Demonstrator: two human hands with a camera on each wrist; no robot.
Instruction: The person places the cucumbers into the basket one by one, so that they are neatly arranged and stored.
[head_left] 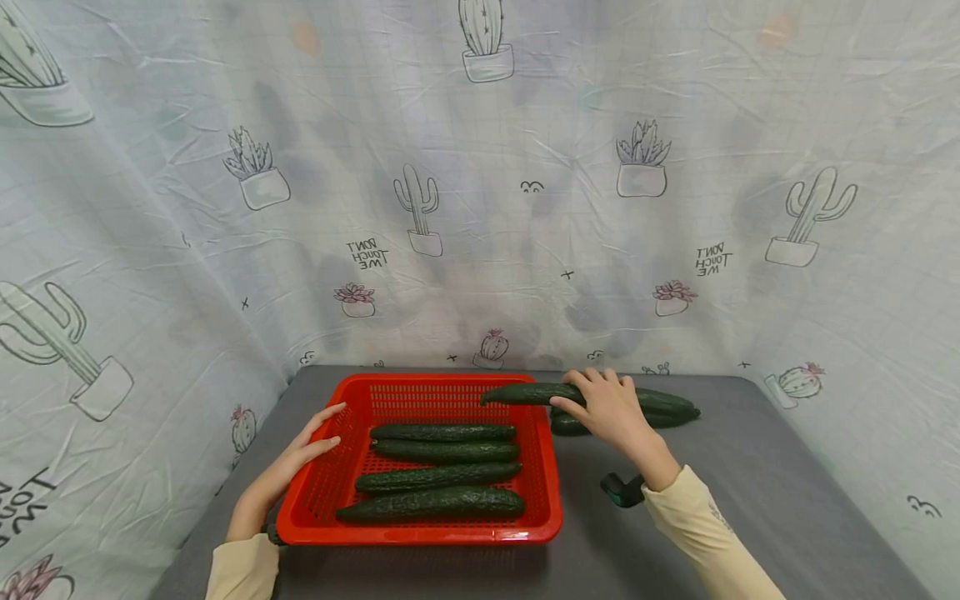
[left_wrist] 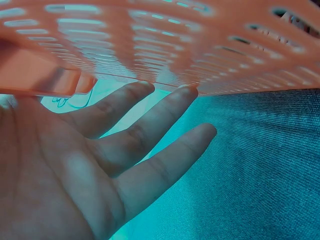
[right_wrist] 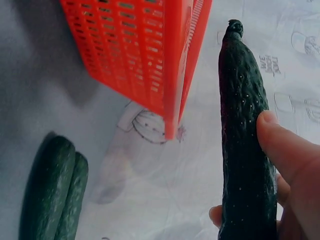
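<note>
A dark green cucumber hangs raised in a person's right hand, gripped between the thumb on one side and curled fingers on the other, its stalk end pointing toward the left hand's side. The right forearm reaches forward and inward, palm turned down, wrist above the table. Beneath and just beyond that hand, more cucumbers lie together on the gray surface.

Between the two hands sits a red perforated basket, with four cucumbers laid side by side inside. At its left side the left hand is open, the thumb and one finger extended over the rim; the left wrist view shows three other fingers, straight and spread, along the outer wall. Ahead of both hands hangs a pale cloth printed with potted cacti.
</note>
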